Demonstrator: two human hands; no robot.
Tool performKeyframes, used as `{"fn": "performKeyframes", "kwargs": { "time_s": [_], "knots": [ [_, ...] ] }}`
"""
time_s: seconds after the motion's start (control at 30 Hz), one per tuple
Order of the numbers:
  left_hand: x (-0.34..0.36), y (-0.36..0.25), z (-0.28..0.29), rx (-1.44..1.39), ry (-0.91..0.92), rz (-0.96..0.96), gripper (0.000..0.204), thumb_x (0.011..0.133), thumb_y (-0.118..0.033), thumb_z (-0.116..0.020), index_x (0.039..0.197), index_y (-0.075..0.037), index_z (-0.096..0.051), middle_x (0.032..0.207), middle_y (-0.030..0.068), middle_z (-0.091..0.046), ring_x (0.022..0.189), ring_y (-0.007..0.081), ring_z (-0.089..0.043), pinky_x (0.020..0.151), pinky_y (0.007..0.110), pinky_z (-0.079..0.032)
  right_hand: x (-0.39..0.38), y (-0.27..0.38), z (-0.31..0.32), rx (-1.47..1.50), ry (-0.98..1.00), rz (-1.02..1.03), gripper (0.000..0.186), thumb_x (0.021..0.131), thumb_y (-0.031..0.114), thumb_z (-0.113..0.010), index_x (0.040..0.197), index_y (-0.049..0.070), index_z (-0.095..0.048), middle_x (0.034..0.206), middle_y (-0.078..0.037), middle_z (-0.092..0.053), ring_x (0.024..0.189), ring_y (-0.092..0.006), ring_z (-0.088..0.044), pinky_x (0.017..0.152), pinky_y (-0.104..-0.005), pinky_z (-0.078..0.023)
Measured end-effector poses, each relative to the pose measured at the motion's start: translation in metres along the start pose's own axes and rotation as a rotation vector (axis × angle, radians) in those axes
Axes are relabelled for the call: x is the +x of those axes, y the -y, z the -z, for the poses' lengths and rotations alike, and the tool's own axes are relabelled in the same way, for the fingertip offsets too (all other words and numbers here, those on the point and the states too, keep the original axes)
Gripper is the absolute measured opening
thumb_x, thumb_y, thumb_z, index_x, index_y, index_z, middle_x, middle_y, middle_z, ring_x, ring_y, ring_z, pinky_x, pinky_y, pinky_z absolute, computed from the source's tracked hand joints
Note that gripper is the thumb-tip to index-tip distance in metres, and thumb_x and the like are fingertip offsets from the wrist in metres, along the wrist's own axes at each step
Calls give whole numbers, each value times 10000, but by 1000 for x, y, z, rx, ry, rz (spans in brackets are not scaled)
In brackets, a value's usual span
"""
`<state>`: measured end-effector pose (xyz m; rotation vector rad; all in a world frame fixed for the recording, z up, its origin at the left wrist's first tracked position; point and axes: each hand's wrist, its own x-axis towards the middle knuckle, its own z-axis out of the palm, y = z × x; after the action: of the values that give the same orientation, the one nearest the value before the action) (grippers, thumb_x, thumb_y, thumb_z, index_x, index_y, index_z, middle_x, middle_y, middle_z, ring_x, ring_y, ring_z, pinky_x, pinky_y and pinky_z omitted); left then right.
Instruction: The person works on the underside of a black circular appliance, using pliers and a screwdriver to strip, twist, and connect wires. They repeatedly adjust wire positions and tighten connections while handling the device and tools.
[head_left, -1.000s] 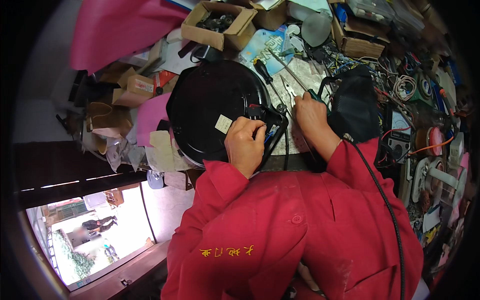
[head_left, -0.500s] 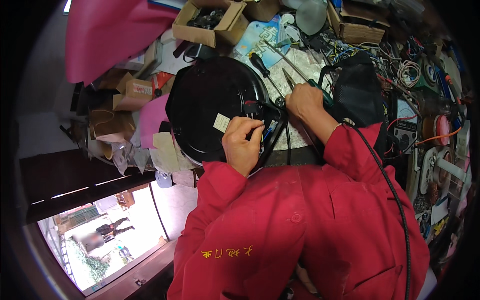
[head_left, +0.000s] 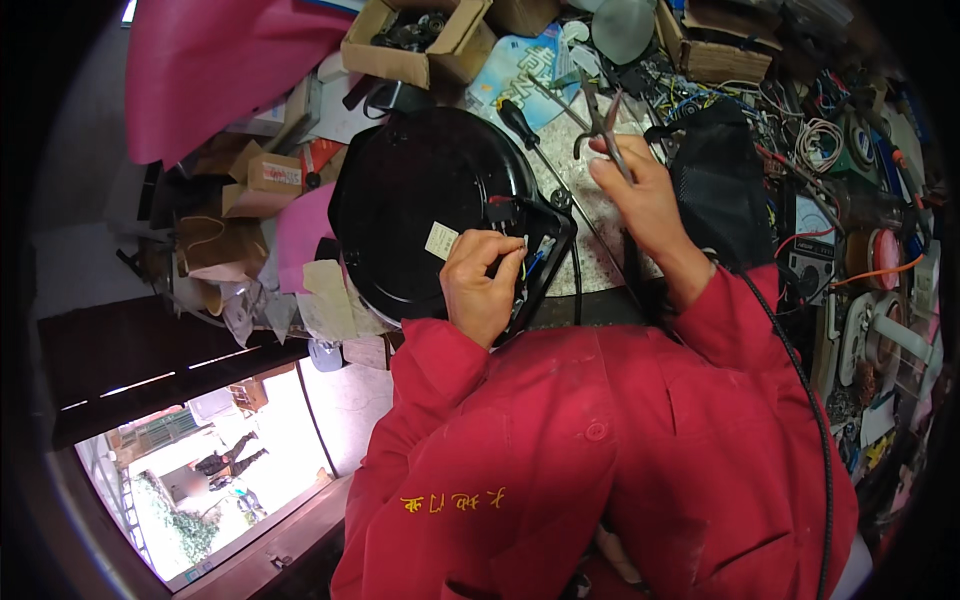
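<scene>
A round black electric appliance (head_left: pixel 415 170), pan-like and with a pale label, lies on the bench in front of me. My left hand (head_left: pixel 482 282) rests at its right edge, thumb and index finger pinched at an opened compartment; what they hold is too small to make out. Blue wires (head_left: pixel 537 259) show beside the fingertips. To the right, my right hand (head_left: pixel 645 195) is raised over the bench, closed on a metal hand tool with two crossing arms (head_left: pixel 604 124), pliers or scissors, its arms spread. A screwdriver with a black and yellow handle (head_left: pixel 515 120) lies between the appliance and this hand.
Cardboard boxes (head_left: pixel 385 62) stand at the back and left. A black bag (head_left: pixel 715 180) sits right of my right hand, with tangled wires (head_left: pixel 820 145) and a multimeter (head_left: pixel 808 270) beyond it. A black cord (head_left: pixel 790 390) runs over my right sleeve. At lower left, a doorway shows a person outside.
My right hand has lifted from the bench, moving right, and now holds up the crossing-armed metal tool. My left hand keeps its pinch at the compartment, almost unmoved.
</scene>
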<state>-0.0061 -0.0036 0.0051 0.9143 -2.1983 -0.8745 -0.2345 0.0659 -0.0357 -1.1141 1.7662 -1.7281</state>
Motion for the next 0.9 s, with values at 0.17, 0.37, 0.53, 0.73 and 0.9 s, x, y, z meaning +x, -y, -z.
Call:
{"fn": "performKeyframes", "kwargs": {
  "time_s": [0.17,0.37,0.53,0.73,0.9],
  "knots": [
    [1,-1,2,-55,13,47,139,835,36,-800,967,-5,-788,906,88,-712,820,171,-671,730,281,-514,-20,39,33,648,405,-310,332,1104,244,-523,1184,-15,-715,1112,-33,-696,1267,-208,-590,1110,-349,-417],
    [2,-3,7,-150,69,202,122,870,23,-791,989,-2,-790,925,65,-708,832,146,-656,739,272,-502,-51,54,48,443,506,-75,314,1045,209,-574,1097,-53,-738,1457,-133,-540,1302,-220,-539,1119,-352,-389],
    [2,-4,8,-150,67,175,116,876,24,-783,988,-5,-787,914,63,-694,810,141,-649,712,267,-499,-63,57,55,884,789,-373,292,1015,185,-609,1009,-56,-773,1510,-242,-558,1317,-253,-559,1154,-372,-364],
    [1,-3,9,-123,81,71,131,874,56,-764,981,-16,-790,910,74,-686,759,140,-656,647,261,-519,-62,62,35,1146,1019,-426,303,1000,160,-587,1059,-96,-737,1567,-245,-480,1428,-347,-506,1208,-421,-327],
    [1,1,9,-108,79,12,140,871,64,-762,980,-19,-791,914,84,-689,761,146,-663,652,265,-529,-62,64,32,1436,856,-527,272,968,118,-588,1042,-104,-726,1376,-217,-601,1403,-396,-530,1199,-435,-361]
  ]
}}
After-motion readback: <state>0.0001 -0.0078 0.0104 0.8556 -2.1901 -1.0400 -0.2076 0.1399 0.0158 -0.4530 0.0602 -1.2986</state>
